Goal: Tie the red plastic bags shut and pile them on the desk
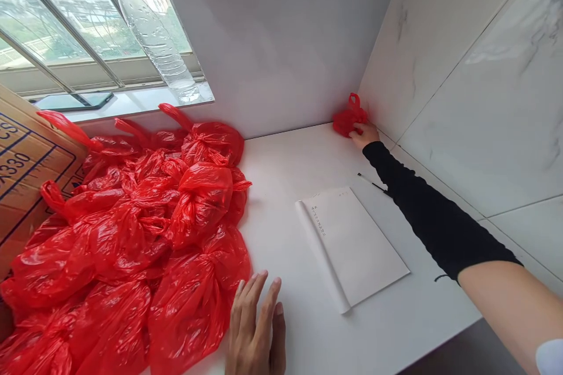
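In the far right corner of the white table [281, 170], my right hand [366, 133] reaches to a small knotted red plastic bag [345, 121], its fingers closed on the bag's side. A black sleeve covers the forearm. My left hand [257, 328] is at the bottom centre, fingers apart and holding nothing, beside a large heap of tied red plastic bags [193, 293]. Between the hands lies a notepad [356, 246], its cover folded back at the left edge, with small handwriting on the page. A thin black pen [373, 183] rests behind it, partly hidden by the sleeve.
A cardboard box [26, 164] stands at the left against the heap. On the windowsill are an upright clear plastic bottle [158, 44] and a flat dark phone-like object [74, 101]. Tiled wall [497, 99] borders the table's right side.
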Tool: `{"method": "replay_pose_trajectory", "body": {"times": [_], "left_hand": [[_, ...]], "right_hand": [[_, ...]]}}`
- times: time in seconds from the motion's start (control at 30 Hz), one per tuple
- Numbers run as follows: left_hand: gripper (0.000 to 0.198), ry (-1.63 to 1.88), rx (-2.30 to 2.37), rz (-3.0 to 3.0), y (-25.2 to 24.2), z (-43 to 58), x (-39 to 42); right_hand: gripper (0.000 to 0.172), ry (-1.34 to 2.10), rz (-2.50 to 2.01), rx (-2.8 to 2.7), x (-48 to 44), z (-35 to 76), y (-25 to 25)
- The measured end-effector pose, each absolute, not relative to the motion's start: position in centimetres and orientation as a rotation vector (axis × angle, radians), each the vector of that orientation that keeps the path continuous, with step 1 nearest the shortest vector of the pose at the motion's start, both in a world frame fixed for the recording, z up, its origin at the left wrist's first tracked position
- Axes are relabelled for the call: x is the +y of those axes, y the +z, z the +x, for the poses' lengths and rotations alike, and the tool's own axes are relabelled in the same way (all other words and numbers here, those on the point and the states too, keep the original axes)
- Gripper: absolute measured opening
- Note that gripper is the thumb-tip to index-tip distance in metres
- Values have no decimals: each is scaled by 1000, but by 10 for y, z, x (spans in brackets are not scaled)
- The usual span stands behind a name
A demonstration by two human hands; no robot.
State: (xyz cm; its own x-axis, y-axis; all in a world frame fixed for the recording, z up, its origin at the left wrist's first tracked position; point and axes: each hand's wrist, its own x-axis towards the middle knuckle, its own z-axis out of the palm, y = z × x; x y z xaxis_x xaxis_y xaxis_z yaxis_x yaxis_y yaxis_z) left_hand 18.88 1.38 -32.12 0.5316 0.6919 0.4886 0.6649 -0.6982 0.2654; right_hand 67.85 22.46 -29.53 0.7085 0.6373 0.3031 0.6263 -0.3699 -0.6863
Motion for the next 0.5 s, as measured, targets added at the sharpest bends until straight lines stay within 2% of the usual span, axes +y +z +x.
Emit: {"method": "replay_pose_trajectory", "body": {"times": [0.23,0.5], "left_hand": [[57,868,1247,2698,-317,192,14],[52,879,1273,2675,-315,195,9]], "right_hand": [[37,-9,-2113,-943,226,688,-312],[28,113,-2063,-1022,225,684,-295]]}}
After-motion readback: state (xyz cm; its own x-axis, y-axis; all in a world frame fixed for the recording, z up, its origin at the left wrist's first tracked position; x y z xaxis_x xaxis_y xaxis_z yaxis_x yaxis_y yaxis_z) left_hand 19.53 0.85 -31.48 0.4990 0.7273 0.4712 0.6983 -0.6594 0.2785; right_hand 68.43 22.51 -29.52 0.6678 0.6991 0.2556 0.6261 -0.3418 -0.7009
